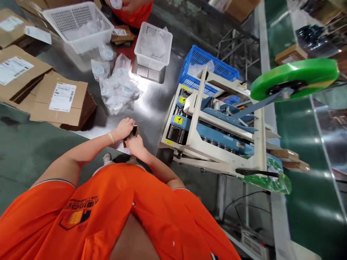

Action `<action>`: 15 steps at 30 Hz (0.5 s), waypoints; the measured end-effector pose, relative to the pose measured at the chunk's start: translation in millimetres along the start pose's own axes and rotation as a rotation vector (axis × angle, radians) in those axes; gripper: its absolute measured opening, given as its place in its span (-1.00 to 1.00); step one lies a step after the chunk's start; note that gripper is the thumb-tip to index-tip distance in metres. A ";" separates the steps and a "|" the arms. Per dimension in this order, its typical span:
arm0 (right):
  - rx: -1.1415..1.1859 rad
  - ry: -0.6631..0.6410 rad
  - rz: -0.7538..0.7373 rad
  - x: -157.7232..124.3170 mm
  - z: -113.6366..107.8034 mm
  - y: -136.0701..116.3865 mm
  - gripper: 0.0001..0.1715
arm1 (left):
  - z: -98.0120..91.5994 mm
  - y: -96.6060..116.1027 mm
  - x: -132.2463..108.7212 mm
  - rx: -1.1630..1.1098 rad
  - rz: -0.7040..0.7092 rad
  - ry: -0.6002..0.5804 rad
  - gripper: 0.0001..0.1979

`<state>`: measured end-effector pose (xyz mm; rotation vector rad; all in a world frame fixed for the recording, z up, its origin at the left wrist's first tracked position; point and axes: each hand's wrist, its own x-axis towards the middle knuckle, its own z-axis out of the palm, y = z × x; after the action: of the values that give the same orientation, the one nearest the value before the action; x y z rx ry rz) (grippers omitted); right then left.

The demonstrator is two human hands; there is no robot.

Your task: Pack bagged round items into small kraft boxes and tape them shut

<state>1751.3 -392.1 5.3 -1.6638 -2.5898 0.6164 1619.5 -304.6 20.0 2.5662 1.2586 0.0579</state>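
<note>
At the near edge of the metal table, a small brown cardboard box sits between my hands, its dark inside partly showing. My left hand grips its far left side with bent fingers. My right hand is closed on the nearer side, fingers curled at the box's edge. Both hands cover much of the box, and I cannot make out what is in it. Just beyond lies a pile of clear plastic bags with round, pale-lidded items inside.
Flattened and folded cardboard boxes with labels lie at left. White baskets hold bagged items at the back, near a person in orange. A carton-sealing machine with a green tape roll stands at right, beside a blue crate.
</note>
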 end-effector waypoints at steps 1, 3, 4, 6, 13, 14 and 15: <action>-0.089 -0.023 0.031 -0.4 0.2 -3.1 -0.68 | 0.1 1.3 -2.8 0.032 0.041 -0.037 -0.55; -0.253 -0.084 0.024 -3.0 -2.2 -3.3 -0.62 | 2.3 -1.4 -11.7 0.065 0.149 -0.091 -0.61; -0.279 -0.086 -0.013 -5.0 -5.1 0.6 -0.61 | 3.9 -6.0 -17.0 0.067 0.215 -0.106 -0.64; -0.251 -0.050 -0.108 -8.6 -13.7 15.1 -0.60 | 6.6 -19.5 -25.2 0.053 0.350 -0.125 -0.66; 0.040 0.081 0.349 1.2 -32.3 45.0 -0.14 | 13.1 -33.0 8.0 -0.046 0.347 -0.194 -0.86; 0.056 0.054 0.361 3.2 -29.3 40.4 0.02 | 16.1 -28.8 11.0 -0.088 0.266 -0.143 -0.87; 0.049 0.042 0.352 4.5 -24.6 34.4 0.16 | 20.0 -24.2 10.9 -0.139 0.170 -0.072 -0.82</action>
<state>1784.6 -367.8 15.9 -2.1093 -2.2479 0.6378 1610.9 -286.7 -6.5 2.5251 0.9735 0.0839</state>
